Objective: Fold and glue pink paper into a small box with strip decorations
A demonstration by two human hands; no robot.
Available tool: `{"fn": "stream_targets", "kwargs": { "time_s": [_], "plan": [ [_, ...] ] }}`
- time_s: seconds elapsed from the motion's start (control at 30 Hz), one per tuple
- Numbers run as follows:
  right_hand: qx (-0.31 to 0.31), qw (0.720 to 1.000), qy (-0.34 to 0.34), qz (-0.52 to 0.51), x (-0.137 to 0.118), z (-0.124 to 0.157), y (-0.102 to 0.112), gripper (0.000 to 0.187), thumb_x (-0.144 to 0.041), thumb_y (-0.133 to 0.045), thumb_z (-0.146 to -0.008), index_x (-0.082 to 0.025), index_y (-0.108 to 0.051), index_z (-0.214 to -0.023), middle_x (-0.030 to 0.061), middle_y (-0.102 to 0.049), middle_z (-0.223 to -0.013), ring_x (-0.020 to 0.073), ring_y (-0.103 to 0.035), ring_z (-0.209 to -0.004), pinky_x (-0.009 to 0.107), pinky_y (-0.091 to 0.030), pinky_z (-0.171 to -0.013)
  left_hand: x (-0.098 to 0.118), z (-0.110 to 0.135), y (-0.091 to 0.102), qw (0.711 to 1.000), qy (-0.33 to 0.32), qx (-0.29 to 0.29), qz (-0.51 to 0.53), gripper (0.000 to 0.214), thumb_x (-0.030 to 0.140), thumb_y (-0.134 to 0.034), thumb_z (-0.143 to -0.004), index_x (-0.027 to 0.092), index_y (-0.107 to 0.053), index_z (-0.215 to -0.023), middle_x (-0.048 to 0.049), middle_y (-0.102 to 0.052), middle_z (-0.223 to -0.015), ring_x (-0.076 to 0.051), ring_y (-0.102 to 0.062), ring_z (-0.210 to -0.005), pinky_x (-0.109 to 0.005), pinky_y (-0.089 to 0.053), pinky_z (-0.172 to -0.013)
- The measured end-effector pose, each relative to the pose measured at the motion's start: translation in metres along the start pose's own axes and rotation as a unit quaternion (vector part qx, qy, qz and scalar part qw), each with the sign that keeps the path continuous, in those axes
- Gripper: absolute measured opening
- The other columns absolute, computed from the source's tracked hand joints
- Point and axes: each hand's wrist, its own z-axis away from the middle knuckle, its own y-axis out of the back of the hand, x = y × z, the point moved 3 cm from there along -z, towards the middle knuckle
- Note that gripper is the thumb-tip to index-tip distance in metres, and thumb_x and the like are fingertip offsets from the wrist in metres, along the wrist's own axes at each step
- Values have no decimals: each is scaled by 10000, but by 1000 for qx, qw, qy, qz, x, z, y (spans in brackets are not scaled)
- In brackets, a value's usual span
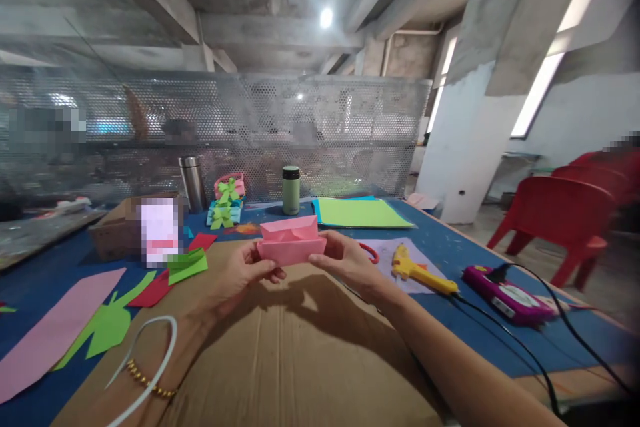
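Observation:
A small folded pink paper box (291,250) is held up between my two hands, above a sheet of brown cardboard (280,360). My left hand (255,265) grips its left end, thumb at the front and fingers behind and below. On the opposite end, my right hand (347,260) pinches the box, with its thumb on the front face. The box's top edge gapes, and a back flap stands above the front wall. Most fingers of my right hand are hidden behind it. A beaded bracelet and a white band circle my left wrist.
A yellow glue gun (423,271) lies on purple paper beside a purple power strip (507,293) with black cords. Green sheets (363,211), a green flask (291,190) and a steel bottle (193,183) stand behind. Paper scraps (107,323) lie left, near a cardboard box (113,227).

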Motion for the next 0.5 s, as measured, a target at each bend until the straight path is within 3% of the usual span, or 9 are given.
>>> {"fn": "stream_targets", "kwargs": {
  "time_s": [0.1, 0.17, 0.3, 0.4, 0.5],
  "plan": [
    [-2, 999, 19, 31, 4, -1, -6, 352, -473, -760, -765, -164, -615, -850, -7, -623, -736, 105, -564, -652, 239, -457, -610, 2, 1, -2, 1000, 6, 9, 1, 406, 288, -837, -656, 109, -653, -970, -72, -719, -782, -183, -677, -704, -284, -516, -640],
    [-3, 998, 35, 49, 6, -1, -10, 339, -468, -748, -775, -163, -610, -830, -21, -596, -697, 100, -540, -613, 234, -439, -574, 5, 3, -4, 1000, 7, 13, 6, 445, 290, -854, -639, 116, -657, -999, -57, -709, -802, -159, -654, -674, -257, -485, -597],
    [-3, 993, 66, 99, 4, 4, -17, 264, -396, -702, -836, -159, -636, -933, -7, -618, -760, 111, -557, -643, 241, -463, -588, 4, 4, -7, 999, 12, 15, 35, 518, 333, -891, -608, 139, -671, -1034, -23, -680, -791, -101, -575, -579, -231, -426, -546],
    [15, 974, 117, 193, -6, 11, -20, 210, -337, -670, -875, -168, -645, -995, 15, -651, -850, 127, -582, -717, 249, -481, -631, 3, 5, -4, 998, 29, 28, 47, 469, 312, -923, -554, 124, -701, -921, -19, -655, -745, -104, -558, -604, -236, -427, -573],
    [55, 957, 165, 234, -19, 18, -20, 298, -294, -685, -872, -182, -585, -1130, 24, -654, -921, 132, -591, -760, 266, -498, -684, 8, 5, -2, 999, 9, 29, 43, 388, 284, -932, -540, 116, -711, -811, -23, -642, -714, -118, -548, -646, -246, -437, -605]
  ]
}}
